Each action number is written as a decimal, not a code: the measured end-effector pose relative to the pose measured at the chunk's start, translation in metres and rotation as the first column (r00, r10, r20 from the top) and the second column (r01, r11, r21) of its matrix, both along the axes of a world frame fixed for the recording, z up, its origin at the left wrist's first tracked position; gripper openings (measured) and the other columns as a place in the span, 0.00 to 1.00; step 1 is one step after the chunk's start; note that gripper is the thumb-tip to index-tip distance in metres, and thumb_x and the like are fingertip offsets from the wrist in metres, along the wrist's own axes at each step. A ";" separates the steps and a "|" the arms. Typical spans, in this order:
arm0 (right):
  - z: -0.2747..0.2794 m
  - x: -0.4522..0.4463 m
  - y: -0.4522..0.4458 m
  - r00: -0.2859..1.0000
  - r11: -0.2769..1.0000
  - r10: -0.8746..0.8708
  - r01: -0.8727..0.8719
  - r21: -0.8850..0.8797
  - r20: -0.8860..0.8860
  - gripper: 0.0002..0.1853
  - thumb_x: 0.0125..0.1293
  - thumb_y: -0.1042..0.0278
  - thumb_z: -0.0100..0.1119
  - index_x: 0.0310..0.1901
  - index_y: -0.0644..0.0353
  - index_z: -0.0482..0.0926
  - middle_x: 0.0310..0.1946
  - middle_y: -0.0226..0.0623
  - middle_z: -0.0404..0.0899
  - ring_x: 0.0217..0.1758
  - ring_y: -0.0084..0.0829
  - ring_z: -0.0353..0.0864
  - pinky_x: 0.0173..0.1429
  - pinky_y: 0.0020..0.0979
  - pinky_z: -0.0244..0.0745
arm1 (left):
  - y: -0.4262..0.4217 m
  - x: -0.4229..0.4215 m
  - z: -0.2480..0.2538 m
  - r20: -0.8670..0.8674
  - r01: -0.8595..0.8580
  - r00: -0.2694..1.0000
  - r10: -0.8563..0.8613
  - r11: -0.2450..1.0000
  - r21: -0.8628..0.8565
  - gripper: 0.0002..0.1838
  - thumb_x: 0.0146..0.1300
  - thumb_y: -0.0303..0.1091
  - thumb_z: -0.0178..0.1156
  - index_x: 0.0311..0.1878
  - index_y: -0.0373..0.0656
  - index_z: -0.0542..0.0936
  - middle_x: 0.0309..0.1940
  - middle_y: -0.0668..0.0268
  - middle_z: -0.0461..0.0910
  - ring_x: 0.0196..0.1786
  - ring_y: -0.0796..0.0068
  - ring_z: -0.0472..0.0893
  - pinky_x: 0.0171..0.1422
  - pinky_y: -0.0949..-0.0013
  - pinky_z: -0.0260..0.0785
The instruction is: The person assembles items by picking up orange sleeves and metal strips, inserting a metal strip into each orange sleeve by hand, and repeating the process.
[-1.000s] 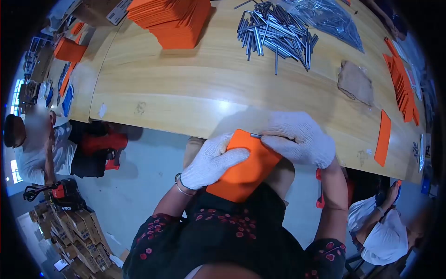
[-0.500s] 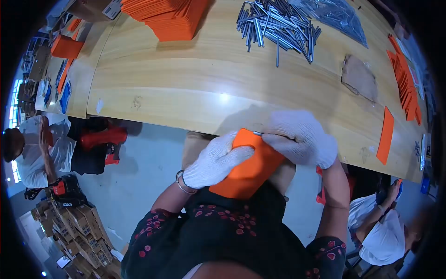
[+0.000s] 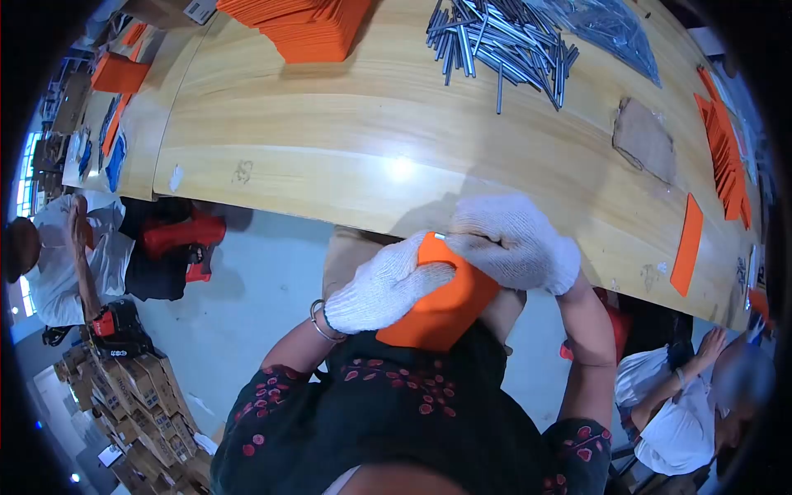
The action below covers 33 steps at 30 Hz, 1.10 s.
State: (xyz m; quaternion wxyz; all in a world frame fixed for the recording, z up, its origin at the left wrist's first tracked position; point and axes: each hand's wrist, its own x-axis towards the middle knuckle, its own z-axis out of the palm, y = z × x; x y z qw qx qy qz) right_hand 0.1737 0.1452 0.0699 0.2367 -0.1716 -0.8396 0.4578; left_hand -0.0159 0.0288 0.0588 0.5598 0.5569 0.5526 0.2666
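A dark blouse with red-pink flower patterns (image 3: pixel 396 421) fills the bottom centre of the frame. Above it, at the centre, an orange rectangular sheet (image 3: pixel 437 313) is held at a slant over the lap, below the table edge. The left hand (image 3: pixel 384 285), in a white knitted glove, is clamped on the sheet's left side, thumb flat across its face; a metal bangle (image 3: pixel 322 320) circles that wrist. The gloved right hand (image 3: pixel 516 243) has thumb and fingers drawn together on a metal rod (image 3: pixel 440 236), whose short bright end shows at the sheet's top edge.

Beyond lies the wooden table (image 3: pixel 330 140). A loose orange strip (image 3: pixel 686 245) rests at its right, with a brown cardboard piece (image 3: pixel 643 139) farther up. At the top centre a heap of metal rods (image 3: pixel 503 51) lies beside a clear plastic bag (image 3: pixel 615 37); at upper left stands a stack of orange sheets (image 3: pixel 305 29).
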 end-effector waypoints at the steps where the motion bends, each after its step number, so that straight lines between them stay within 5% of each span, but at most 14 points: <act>1: 0.000 0.000 0.000 1.000 1.000 -0.004 0.004 -0.001 0.001 0.04 0.61 0.74 0.60 0.32 0.64 0.78 0.26 0.36 0.74 0.26 0.37 0.66 0.33 0.32 0.65 | -0.001 0.000 -0.002 -0.003 -0.004 1.000 0.004 1.000 0.023 0.20 0.71 0.47 0.53 0.55 0.40 0.76 0.33 0.62 0.79 0.33 0.69 0.73 0.44 0.68 0.68; 7: 0.008 -0.004 -0.002 0.993 0.999 0.035 -0.036 0.005 0.114 0.05 0.62 0.72 0.60 0.33 0.65 0.78 0.28 0.35 0.76 0.26 0.35 0.66 0.34 0.31 0.66 | -0.009 -0.002 -0.003 -0.010 -0.028 1.000 0.029 0.995 0.097 0.20 0.70 0.43 0.55 0.58 0.39 0.75 0.33 0.64 0.79 0.32 0.73 0.72 0.43 0.72 0.67; 12: 0.024 -0.017 -0.010 0.984 0.980 -0.006 0.041 -0.196 0.177 0.06 0.61 0.71 0.59 0.34 0.65 0.79 0.28 0.35 0.77 0.27 0.32 0.66 0.34 0.30 0.66 | -0.002 -0.004 0.015 0.184 -0.189 0.960 0.211 0.973 -0.129 0.16 0.69 0.37 0.57 0.53 0.36 0.78 0.33 0.67 0.77 0.32 0.79 0.70 0.40 0.76 0.66; 16: 0.026 -0.021 -0.021 0.924 0.903 -0.111 0.248 -0.352 0.366 0.07 0.60 0.71 0.59 0.34 0.65 0.80 0.26 0.34 0.76 0.27 0.29 0.66 0.34 0.30 0.66 | -0.002 0.008 0.002 0.244 -0.524 0.822 0.515 0.851 -0.031 0.11 0.67 0.32 0.58 0.45 0.34 0.80 0.31 0.70 0.75 0.33 0.82 0.69 0.38 0.79 0.63; 18: 0.015 -0.016 -0.039 0.932 0.867 -0.358 0.357 -0.348 0.063 0.06 0.59 0.71 0.59 0.31 0.66 0.77 0.24 0.34 0.74 0.27 0.27 0.66 0.34 0.28 0.65 | -0.009 0.003 -0.009 0.243 -0.541 0.806 0.540 0.838 -0.066 0.10 0.67 0.32 0.58 0.44 0.34 0.80 0.31 0.69 0.75 0.33 0.82 0.69 0.39 0.79 0.63; 19: 0.004 -0.009 -0.052 0.930 0.866 -0.360 0.360 -0.347 0.067 0.06 0.59 0.71 0.59 0.31 0.66 0.77 0.24 0.34 0.74 0.27 0.27 0.66 0.34 0.28 0.65 | -0.014 -0.002 -0.017 0.240 -0.570 0.782 0.575 0.816 -0.096 0.10 0.67 0.32 0.58 0.43 0.34 0.80 0.32 0.69 0.75 0.34 0.82 0.69 0.41 0.79 0.63; 21: -0.013 0.007 -0.081 0.872 0.895 -0.414 0.442 -0.057 0.261 0.07 0.58 0.72 0.60 0.27 0.65 0.74 0.24 0.33 0.72 0.28 0.23 0.66 0.34 0.26 0.64 | -0.023 -0.008 -0.030 0.227 -0.641 0.718 0.658 0.752 -0.155 0.09 0.68 0.31 0.58 0.42 0.34 0.81 0.33 0.68 0.76 0.36 0.81 0.68 0.44 0.80 0.63; 23: -0.002 -0.003 -0.106 0.841 0.748 -0.346 0.515 -0.420 0.416 0.07 0.66 0.72 0.58 0.31 0.62 0.72 0.23 0.30 0.67 0.26 0.25 0.63 0.33 0.26 0.62 | -0.028 -0.011 -0.039 0.227 -0.658 0.706 0.671 0.740 -0.138 0.09 0.68 0.31 0.57 0.41 0.35 0.81 0.32 0.69 0.75 0.35 0.82 0.68 0.42 0.80 0.62; 26: -0.054 -0.019 -0.129 0.825 0.673 -0.516 0.557 -0.487 0.230 0.11 0.69 0.70 0.55 0.29 0.62 0.69 0.22 0.30 0.65 0.26 0.25 0.61 0.33 0.27 0.61 | -0.032 -0.006 -0.052 0.260 -0.683 0.685 0.681 0.724 -0.095 0.07 0.68 0.30 0.57 0.40 0.37 0.81 0.29 0.71 0.73 0.32 0.84 0.66 0.38 0.82 0.60; 33: -0.074 -0.031 -0.143 0.733 0.569 -0.664 0.623 -0.536 0.147 0.12 0.71 0.67 0.51 0.29 0.61 0.68 0.22 0.29 0.64 0.26 0.24 0.60 0.33 0.27 0.61 | -0.029 0.004 -0.063 0.372 -0.717 0.588 0.718 0.676 -0.170 0.06 0.68 0.29 0.57 0.38 0.37 0.79 0.30 0.72 0.73 0.32 0.85 0.65 0.38 0.83 0.59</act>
